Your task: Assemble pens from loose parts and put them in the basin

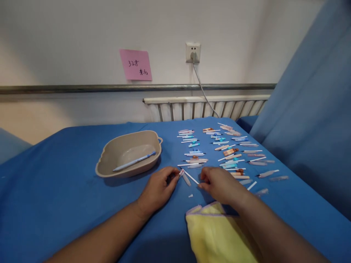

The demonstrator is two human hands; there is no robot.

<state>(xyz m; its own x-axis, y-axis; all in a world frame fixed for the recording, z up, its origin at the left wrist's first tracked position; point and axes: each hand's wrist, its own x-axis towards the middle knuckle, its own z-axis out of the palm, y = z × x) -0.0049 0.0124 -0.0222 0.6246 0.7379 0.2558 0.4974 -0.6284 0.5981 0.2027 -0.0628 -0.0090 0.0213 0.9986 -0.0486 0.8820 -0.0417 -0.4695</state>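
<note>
My left hand (160,186) is closed in a pinch on a small pinkish-clear pen part (181,172). My right hand (223,182) pinches the lower end of a thin white pen refill (192,177), which slants up toward the left fingertips. Between the hands a translucent grey pen barrel (187,179) lies beside the refill. A tiny white pen tip (191,196) rests on the blue cloth just below. Beyond my hands, disassembled pens (195,160) are laid out in rows, with refills, barrels and coloured parts grouped together.
A beige plastic basin (108,171) at left holds one blue-and-white pen (134,162). Under my right forearm lies a yellow cloth (216,233). Loose clear barrels (279,178) lie near the table's right side. A blue curtain (309,91) hangs at right.
</note>
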